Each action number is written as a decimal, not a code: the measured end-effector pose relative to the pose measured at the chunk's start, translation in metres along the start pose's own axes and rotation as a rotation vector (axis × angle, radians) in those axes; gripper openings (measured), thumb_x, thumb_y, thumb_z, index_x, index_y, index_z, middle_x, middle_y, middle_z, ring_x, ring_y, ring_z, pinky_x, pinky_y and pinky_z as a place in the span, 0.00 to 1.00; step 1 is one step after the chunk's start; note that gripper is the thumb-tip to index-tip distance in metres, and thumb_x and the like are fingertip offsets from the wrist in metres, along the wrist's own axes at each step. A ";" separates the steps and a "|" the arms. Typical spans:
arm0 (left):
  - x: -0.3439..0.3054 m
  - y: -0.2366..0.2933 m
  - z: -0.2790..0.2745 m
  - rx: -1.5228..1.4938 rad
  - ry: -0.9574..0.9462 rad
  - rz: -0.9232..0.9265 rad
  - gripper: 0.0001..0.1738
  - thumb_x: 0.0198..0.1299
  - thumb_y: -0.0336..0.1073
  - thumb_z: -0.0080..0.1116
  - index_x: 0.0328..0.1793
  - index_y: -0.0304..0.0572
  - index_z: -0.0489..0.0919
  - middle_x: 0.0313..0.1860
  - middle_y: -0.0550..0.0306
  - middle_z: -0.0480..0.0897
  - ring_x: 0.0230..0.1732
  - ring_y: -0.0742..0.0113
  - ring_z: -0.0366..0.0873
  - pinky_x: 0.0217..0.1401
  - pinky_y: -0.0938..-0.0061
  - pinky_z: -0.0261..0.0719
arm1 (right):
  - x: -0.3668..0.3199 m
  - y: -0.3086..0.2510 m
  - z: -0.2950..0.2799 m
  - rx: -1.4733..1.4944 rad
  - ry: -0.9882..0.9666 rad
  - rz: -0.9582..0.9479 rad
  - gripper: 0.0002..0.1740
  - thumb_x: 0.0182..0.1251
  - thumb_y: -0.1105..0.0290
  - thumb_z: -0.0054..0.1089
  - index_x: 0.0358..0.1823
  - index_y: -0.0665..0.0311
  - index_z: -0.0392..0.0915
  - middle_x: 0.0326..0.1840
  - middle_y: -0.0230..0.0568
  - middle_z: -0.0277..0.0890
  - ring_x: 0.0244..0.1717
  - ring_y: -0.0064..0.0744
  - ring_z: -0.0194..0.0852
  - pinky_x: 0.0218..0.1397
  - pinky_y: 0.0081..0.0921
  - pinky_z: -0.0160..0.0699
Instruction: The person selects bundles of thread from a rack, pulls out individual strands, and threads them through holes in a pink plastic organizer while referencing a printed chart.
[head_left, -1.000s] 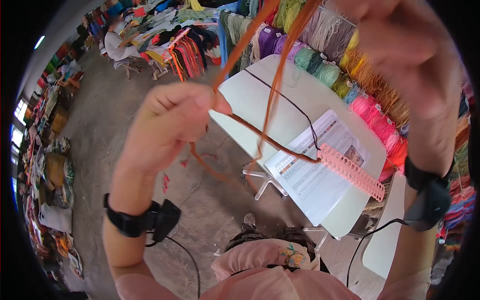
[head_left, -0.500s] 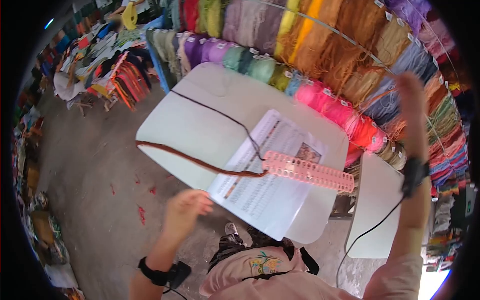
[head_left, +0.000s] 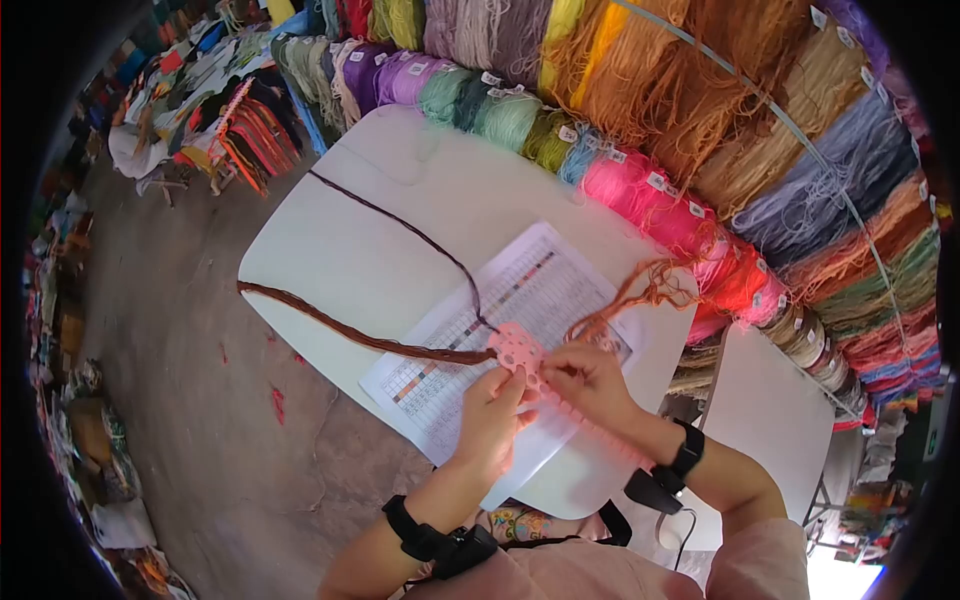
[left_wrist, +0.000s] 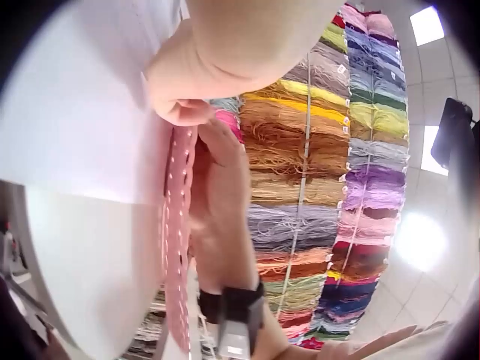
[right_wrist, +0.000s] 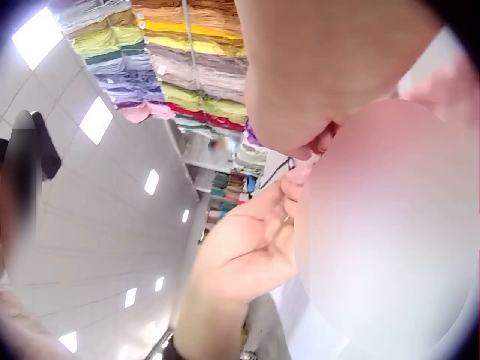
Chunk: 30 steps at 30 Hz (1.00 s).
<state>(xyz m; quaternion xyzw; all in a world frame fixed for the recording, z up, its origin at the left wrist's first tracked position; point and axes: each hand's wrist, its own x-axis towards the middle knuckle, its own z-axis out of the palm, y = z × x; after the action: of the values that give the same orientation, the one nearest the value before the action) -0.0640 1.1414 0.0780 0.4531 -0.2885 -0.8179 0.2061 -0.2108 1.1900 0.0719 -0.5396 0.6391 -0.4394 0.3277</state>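
Observation:
Both hands meet at the upper end of a pink perforated strip (head_left: 517,347) over the printed chart (head_left: 440,385). The left hand (head_left: 490,420) pinches the strip's near edge between thumb and fingers. On its other side the right hand (head_left: 598,385) has its fingertips bent together at the strip; what lies between them is hidden. A brown thread bundle (head_left: 370,341) and a thin dark cord (head_left: 420,232) run from the strip's end across the table. Loose orange-brown thread (head_left: 640,297) lies beyond the right hand. In the left wrist view the strip (left_wrist: 178,217) hangs below the fingers.
The white table (head_left: 330,240) carries the chart. Hanks of coloured yarn (head_left: 640,195) hang and lie along its far side. A second white table (head_left: 755,410) stands at the right. Another work table with hanging threads (head_left: 262,135) is at the upper left.
Both hands have come down and inward to the strip, the right one from far out at the yarn rack. The strip's upper end is now raised and tilted, and orange-brown thread lies on the table.

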 end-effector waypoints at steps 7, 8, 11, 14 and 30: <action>0.004 -0.001 -0.017 0.190 0.076 0.183 0.10 0.59 0.34 0.49 0.40 0.33 0.75 0.29 0.56 0.78 0.19 0.75 0.73 0.21 0.85 0.67 | 0.013 0.000 0.012 -0.252 -0.099 -0.394 0.19 0.48 0.76 0.54 0.44 0.71 0.68 0.41 0.48 0.66 0.38 0.43 0.67 0.38 0.29 0.69; 0.005 -0.001 -0.019 0.183 0.055 0.170 0.10 0.59 0.34 0.49 0.41 0.33 0.75 0.28 0.56 0.78 0.20 0.75 0.73 0.20 0.85 0.68 | 0.012 0.003 0.016 -0.291 -0.115 -0.414 0.22 0.47 0.75 0.54 0.47 0.71 0.66 0.44 0.50 0.64 0.40 0.45 0.65 0.41 0.30 0.68; 0.005 0.005 -0.024 0.203 -0.010 0.152 0.10 0.60 0.32 0.47 0.42 0.33 0.74 0.28 0.55 0.78 0.20 0.75 0.74 0.20 0.85 0.69 | 0.005 0.002 0.021 -0.345 -0.078 -0.458 0.28 0.43 0.71 0.57 0.49 0.73 0.64 0.46 0.51 0.60 0.42 0.49 0.61 0.45 0.34 0.66; 0.011 0.010 -0.026 0.275 -0.076 0.164 0.10 0.61 0.30 0.44 0.44 0.33 0.74 0.28 0.55 0.79 0.19 0.74 0.75 0.21 0.85 0.72 | 0.003 -0.013 0.020 -0.409 -0.053 -0.465 0.30 0.39 0.70 0.57 0.49 0.74 0.64 0.45 0.50 0.60 0.40 0.48 0.62 0.43 0.35 0.67; 0.008 0.013 -0.018 0.167 -0.030 0.210 0.09 0.57 0.29 0.50 0.40 0.31 0.76 0.25 0.55 0.79 0.15 0.76 0.72 0.15 0.86 0.67 | 0.000 -0.007 0.028 -0.113 0.138 -0.334 0.22 0.37 0.76 0.56 0.41 0.68 0.72 0.41 0.46 0.67 0.40 0.42 0.68 0.42 0.29 0.70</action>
<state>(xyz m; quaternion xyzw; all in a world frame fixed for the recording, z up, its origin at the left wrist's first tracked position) -0.0519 1.1215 0.0744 0.4236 -0.4045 -0.7716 0.2481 -0.1829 1.1841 0.0673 -0.6242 0.5854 -0.4870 0.1748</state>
